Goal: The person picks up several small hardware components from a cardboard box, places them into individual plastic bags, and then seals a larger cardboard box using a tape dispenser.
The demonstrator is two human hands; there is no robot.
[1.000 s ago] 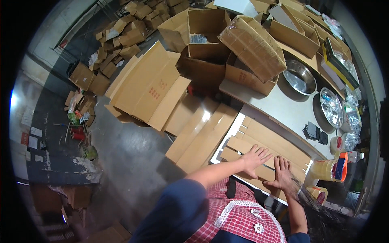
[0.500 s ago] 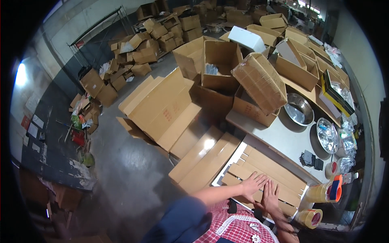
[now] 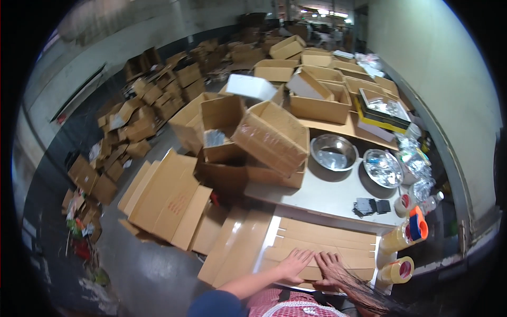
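Observation:
My left hand (image 3: 294,262) and my right hand (image 3: 331,268) lie flat, side by side, on a flattened brown cardboard box (image 3: 327,240) at the near edge of a white table (image 3: 332,198). The fingers of both hands are spread, pressing on the cardboard, and grip nothing. My left forearm comes in from the lower edge. Dark hair covers part of my right wrist.
Rolls of tape (image 3: 397,270) and a tape dispenser (image 3: 416,224) sit right of the cardboard. Two metal bowls (image 3: 334,152) stand further back. Open cartons (image 3: 269,138) crowd the table's far side. Flat cardboard sheets (image 3: 169,198) lie on the floor to the left.
The camera view has tilted up and swung right, showing more of the room. Both hands stay pressed on the flat cardboard, now closer together near its front edge.

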